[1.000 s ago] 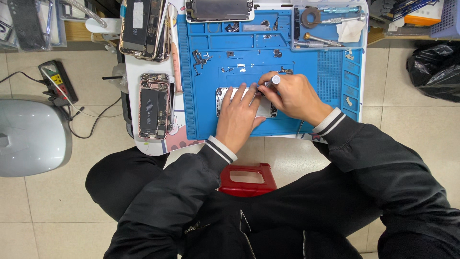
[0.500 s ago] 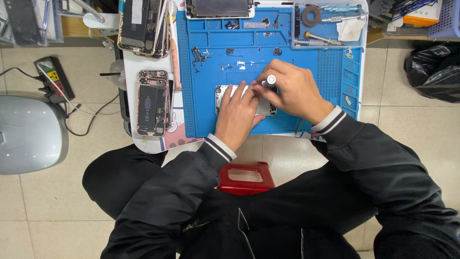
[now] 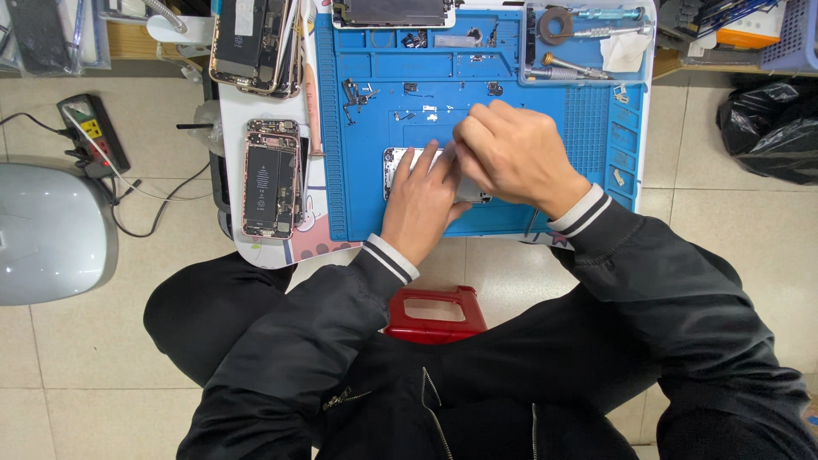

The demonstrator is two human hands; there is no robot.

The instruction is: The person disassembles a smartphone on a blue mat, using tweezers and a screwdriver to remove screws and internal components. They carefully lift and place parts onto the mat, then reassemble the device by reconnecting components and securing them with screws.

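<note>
A small opened phone body (image 3: 407, 162) is lain on the blue work mat (image 3: 511, 94) at the table's centre. It is pressed flat by the left hand (image 3: 422, 204), fingers extended. The right hand (image 3: 511, 153), at three o'clock of it, is curled closed over its right end; what is gripped cannot be told. Another opened phone (image 3: 270, 177) is seen at nine o'clock.

Both hands, left (image 3: 423, 204) and right (image 3: 511, 153), cover a phone housing (image 3: 400, 160) (blue mat (image 3: 375, 204) beneath).
</note>
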